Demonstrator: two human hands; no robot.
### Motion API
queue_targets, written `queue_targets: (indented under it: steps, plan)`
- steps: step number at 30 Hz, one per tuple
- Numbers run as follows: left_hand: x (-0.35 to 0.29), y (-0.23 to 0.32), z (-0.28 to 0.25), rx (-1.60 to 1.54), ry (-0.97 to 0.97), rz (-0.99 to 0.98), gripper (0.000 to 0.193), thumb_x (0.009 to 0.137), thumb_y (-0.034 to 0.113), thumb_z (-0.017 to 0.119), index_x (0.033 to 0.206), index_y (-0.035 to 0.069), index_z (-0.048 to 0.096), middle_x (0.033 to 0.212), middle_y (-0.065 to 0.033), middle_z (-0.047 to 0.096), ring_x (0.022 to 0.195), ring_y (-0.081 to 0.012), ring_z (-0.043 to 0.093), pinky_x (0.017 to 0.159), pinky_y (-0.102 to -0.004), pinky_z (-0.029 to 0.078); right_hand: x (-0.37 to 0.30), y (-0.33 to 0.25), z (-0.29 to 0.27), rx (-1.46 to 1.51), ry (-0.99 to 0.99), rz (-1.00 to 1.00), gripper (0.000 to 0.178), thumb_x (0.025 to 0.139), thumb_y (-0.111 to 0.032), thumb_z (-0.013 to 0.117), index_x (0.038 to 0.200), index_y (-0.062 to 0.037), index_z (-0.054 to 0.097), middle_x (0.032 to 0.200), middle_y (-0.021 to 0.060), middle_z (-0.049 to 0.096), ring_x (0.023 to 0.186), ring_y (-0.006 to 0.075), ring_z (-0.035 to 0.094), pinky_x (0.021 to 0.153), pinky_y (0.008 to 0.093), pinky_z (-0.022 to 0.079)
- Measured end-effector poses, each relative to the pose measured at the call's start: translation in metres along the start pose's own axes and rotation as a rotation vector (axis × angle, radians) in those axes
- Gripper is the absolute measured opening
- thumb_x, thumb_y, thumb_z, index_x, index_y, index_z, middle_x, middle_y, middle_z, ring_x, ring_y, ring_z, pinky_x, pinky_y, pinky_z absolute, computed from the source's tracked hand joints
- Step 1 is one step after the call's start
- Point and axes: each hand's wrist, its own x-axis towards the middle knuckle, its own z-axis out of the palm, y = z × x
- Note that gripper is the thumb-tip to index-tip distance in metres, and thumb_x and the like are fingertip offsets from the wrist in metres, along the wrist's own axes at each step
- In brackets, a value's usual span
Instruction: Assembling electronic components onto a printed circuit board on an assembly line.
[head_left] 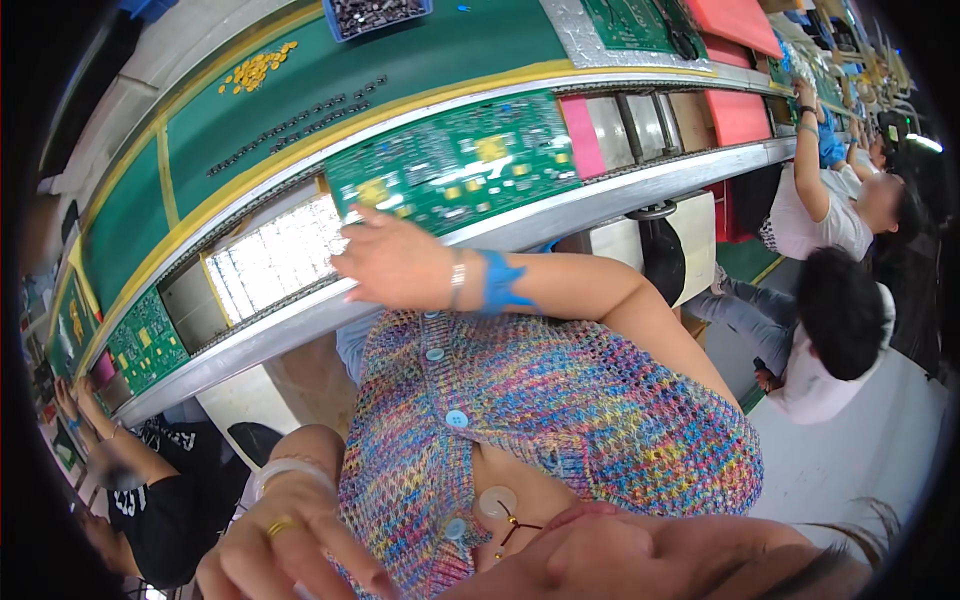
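My right hand [395,262], with a blue wrist strap [503,280], reaches over the near rail of the line. Its fingers are spread at the left end of a large green circuit board [460,165], which carries many small parts and yellow blocks. Whether the fingertips press on the board, I cannot tell. Left of the hand, a bright silvery-white panel [275,258] lies between the rails. Raised close at the lower left is my left hand [285,545], wearing a ring and a bracelet. Its fingers are loosely bent and apart, partly cut off by the lower edge, with nothing visible in them.
Beyond the rail, yellow pieces [258,67] and rows of small black parts [300,122] lie on a green mat. A blue bin [378,17] holds dark components. Another circuit board [146,340] sits farther left. Co-workers sit at left and right; a pink strip [582,137] borders the large board.
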Motion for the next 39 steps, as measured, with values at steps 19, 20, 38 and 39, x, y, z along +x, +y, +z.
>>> queue_targets:
  steps: [19,20,38,39]
  plan:
    - [0.005,0.015,-0.031,-0.075,-0.234,0.085,0.011,0.085,0.009,0.062,0.094,0.002,0.063,0.087,-0.0132,0.058,0.071,-0.0262,0.059,0.077,-0.0466,0.056,-0.118,0.077,-0.100,-0.307,0.046,0.687,0.033,0.084,-0.019,0.062,0.113,-0.0052,0.058,0.100,0.0155,0.064,0.095,0.0347,0.058,0.087,0.0426,0.043]
    - [0.002,0.023,-0.033,-0.011,-0.307,0.015,0.013,0.086,0.013,0.062,0.095,0.004,0.064,0.089,-0.0128,0.059,0.073,-0.0267,0.059,0.076,-0.0484,0.055,-0.106,0.072,-0.099,-0.264,0.023,0.621,0.032,0.083,-0.019,0.062,0.112,-0.0051,0.058,0.100,0.0157,0.064,0.096,0.0347,0.058,0.087,0.0427,0.043]
    - [-0.248,0.249,-0.256,2.685,1.191,-1.331,0.075,0.091,0.061,0.033,0.129,-0.001,0.049,0.137,-0.0236,0.043,0.130,-0.0422,0.034,0.109,-0.0522,0.023,-0.012,0.068,-0.065,0.083,0.157,0.043,0.014,0.081,-0.014,0.064,0.095,-0.0090,0.066,0.084,0.0095,0.065,0.079,0.0291,0.062,0.068,0.0377,0.049]
    - [-0.280,0.265,-0.251,2.696,1.235,-1.287,0.075,0.091,0.060,0.032,0.131,-0.002,0.047,0.140,-0.0233,0.040,0.130,-0.0437,0.032,0.109,-0.0503,0.024,-0.010,0.069,-0.065,0.103,0.160,0.015,0.014,0.082,-0.015,0.064,0.094,-0.0093,0.066,0.084,0.0094,0.066,0.079,0.0288,0.062,0.068,0.0374,0.049]
